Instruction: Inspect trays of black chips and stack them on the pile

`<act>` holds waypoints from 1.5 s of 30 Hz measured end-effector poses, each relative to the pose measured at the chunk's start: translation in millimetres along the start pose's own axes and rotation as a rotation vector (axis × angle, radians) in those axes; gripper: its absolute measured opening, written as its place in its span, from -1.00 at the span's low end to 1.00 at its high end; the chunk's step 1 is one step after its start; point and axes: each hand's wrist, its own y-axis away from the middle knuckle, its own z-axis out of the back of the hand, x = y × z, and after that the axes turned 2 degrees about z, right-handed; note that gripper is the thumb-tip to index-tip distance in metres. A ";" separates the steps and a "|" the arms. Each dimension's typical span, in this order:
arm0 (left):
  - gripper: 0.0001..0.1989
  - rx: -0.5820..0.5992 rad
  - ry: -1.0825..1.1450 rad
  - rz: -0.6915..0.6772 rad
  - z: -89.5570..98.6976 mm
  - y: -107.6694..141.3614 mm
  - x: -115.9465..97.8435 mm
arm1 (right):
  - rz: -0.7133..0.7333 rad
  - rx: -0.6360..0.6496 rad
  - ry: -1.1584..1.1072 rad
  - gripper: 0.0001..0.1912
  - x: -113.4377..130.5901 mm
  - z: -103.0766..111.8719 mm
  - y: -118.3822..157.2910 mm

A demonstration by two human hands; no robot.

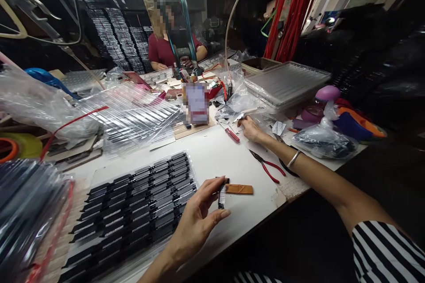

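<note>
My left hand (195, 221) grips a small black part with a row of pale metal pins (222, 196) between thumb and fingers, over the white tabletop. Just beyond that part lies a flat orange-brown strip (241, 189). Left of my hand, a see-through tray (192, 166) carries rows of similar black pinned parts (139, 210). My right hand (251, 129) reaches forward to a see-through plastic bag (262, 119); its fingers are bent together, and what they hold, if anything, is too small to make out. A red-handled screwdriver (231, 135) lies beside it, and red-handled pliers (268, 166) lie nearer.
A phone (196, 104) stands at the back middle. See-through trays (133, 112) are piled at left, with a lidded plastic box (287, 82) at back right. A bag of dark parts (325, 139) sits right of my forearm. Another person (162, 51) sits across the table.
</note>
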 end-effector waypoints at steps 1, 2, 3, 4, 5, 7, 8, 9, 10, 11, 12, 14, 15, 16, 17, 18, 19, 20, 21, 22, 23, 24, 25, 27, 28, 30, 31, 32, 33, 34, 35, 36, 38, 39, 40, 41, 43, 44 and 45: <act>-0.51 -0.001 0.001 0.001 0.2 -0.2 0.0 | 0.000 -0.005 -0.007 -0.80 -0.9 1.1 0.7; -0.51 -0.002 0.003 0.002 0.3 -0.3 0.0 | 0.001 -0.009 -0.013 -0.79 -2.0 2.1 1.3; -0.51 -0.003 0.005 0.005 0.4 -0.4 0.0 | 0.003 -0.011 -0.018 -0.80 -3.4 2.9 1.8; -0.51 -0.003 0.006 0.007 0.4 -0.4 0.1 | 0.007 -0.011 -0.021 -0.82 -4.8 3.6 2.2; -0.51 -0.003 0.008 0.008 0.5 -0.5 0.1 | 0.011 -0.009 -0.023 -0.84 -6.3 4.0 2.4; -0.51 -0.005 0.009 0.007 0.4 -0.5 0.1 | 0.022 -0.004 -0.023 -0.87 -8.5 4.3 2.3; -0.51 -0.006 0.007 0.008 0.3 -0.6 0.1 | 0.028 -0.001 -0.022 -0.87 -9.0 4.2 2.3; -0.51 -0.006 0.003 0.009 0.2 -0.7 0.0 | 0.032 0.001 -0.018 -0.87 -9.0 3.9 2.3; -0.51 -0.005 0.001 0.010 0.1 -0.9 -0.1 | 0.035 0.003 -0.014 -0.87 -8.5 3.4 2.4; -0.51 -0.005 0.000 0.012 -0.1 -1.1 -0.2 | 0.037 0.003 -0.008 -0.86 -7.5 2.7 2.7; -0.52 -0.006 0.001 0.011 -0.2 -1.3 -0.4 | 0.038 0.003 0.000 -0.85 -6.1 1.9 3.1; -0.51 -0.006 0.006 0.011 -0.4 -1.6 -0.8 | 0.034 0.000 0.020 -0.84 -2.8 -0.4 4.3; -0.51 -0.006 0.007 0.011 -0.5 -1.8 -1.0 | 0.031 -0.003 0.032 -0.84 -1.2 -1.8 4.9; -0.51 -0.005 0.007 0.012 -0.6 -1.9 -1.1 | 0.028 -0.005 0.046 -0.84 0.2 -3.2 5.3; -0.51 -0.004 0.006 0.013 -0.6 -2.1 -1.2 | 0.024 -0.007 0.061 -0.84 1.2 -4.6 5.7; -0.51 -0.005 0.004 0.014 -0.6 -2.3 -1.3 | 0.021 -0.008 0.077 -0.84 2.0 -5.9 6.0; -0.51 -0.006 0.001 0.013 -0.6 -2.4 -1.4 | 0.021 -0.009 0.092 -0.85 2.5 -7.1 6.4; -0.51 -0.006 -0.001 0.010 -0.6 -2.4 -1.6 | 0.023 -0.010 0.108 -0.86 2.8 -8.0 7.0; -0.51 -0.006 -0.002 0.010 -0.4 -2.3 -1.9 | 0.027 -0.011 0.124 -0.86 3.3 -8.6 7.9; -0.51 -0.004 -0.003 0.007 -0.3 -2.0 -2.3 | 0.036 -0.014 0.138 -0.87 4.1 -8.9 9.2; -0.50 -0.002 -0.002 0.006 -0.1 -1.5 -2.7 | 0.047 -0.019 0.153 -0.88 5.5 -8.8 11.1; -0.50 0.003 0.000 0.006 0.1 -0.9 -3.1 | 0.060 -0.026 0.167 -0.89 7.6 -8.3 13.6; -0.50 0.006 0.004 0.005 0.4 -0.2 -3.4 | 0.074 -0.037 0.182 -0.87 10.5 -7.3 16.7; -0.49 0.007 0.014 0.003 0.7 1.2 -3.5 | 0.097 -0.071 0.214 -0.78 19.0 -4.2 24.2; -0.49 0.006 0.019 -0.001 0.7 1.7 -3.2 | 0.108 -0.092 0.229 -0.73 24.4 -2.4 28.2; -0.49 0.006 0.023 -0.011 0.5 2.2 -2.3 | 0.138 -0.129 0.254 -0.64 36.8 0.6 34.5; -0.49 0.009 0.021 -0.015 0.2 2.3 -1.8 | 0.163 -0.137 0.262 -0.62 43.3 1.2 36.0; -0.49 0.015 0.018 -0.018 -0.1 2.2 -1.3 | 0.197 -0.133 0.266 -0.62 49.6 1.0 35.7; -0.49 0.020 0.016 -0.020 -0.5 2.0 -0.8 | 0.238 -0.120 0.267 -0.63 55.3 -0.1 33.2; -0.49 0.023 0.014 -0.020 -0.8 1.9 -0.5 | 0.282 -0.100 0.263 -0.63 60.2 -1.9 28.3; -0.49 0.023 0.015 -0.017 -1.0 1.7 -0.4 | 0.321 -0.077 0.257 -0.65 64.1 -4.3 21.1; -0.49 0.021 0.014 -0.011 -1.1 1.5 -0.3 | 0.351 -0.057 0.251 -0.67 67.2 -7.0 11.6; -0.50 0.011 0.013 -0.005 -0.8 1.3 -0.2 | 0.377 -0.037 0.245 -0.78 71.2 -11.9 -12.0; -0.50 0.006 0.013 -0.008 -0.4 1.2 -0.1 | 0.378 -0.036 0.246 -0.83 72.8 -13.7 -25.0; -0.51 0.002 0.014 -0.011 0.0 1.0 0.2 | 0.376 -0.037 0.250 -0.83 74.5 -15.2 -37.8; -0.50 -0.002 0.014 -0.015 0.5 0.7 0.7 | 0.375 -0.035 0.256 -0.81 76.6 -16.2 -49.9; -0.50 -0.010 0.014 -0.020 1.7 0.0 2.1 | 0.374 -0.021 0.271 -0.78 81.9 -17.9 -69.9; -0.49 -0.011 0.012 -0.021 2.4 -0.5 2.9 | 0.370 -0.011 0.280 -0.77 84.7 -18.7 -77.4; -0.49 -0.013 0.008 -0.022 3.2 -1.0 3.7 | 0.364 -0.001 0.290 -0.75 87.1 -19.5 -83.2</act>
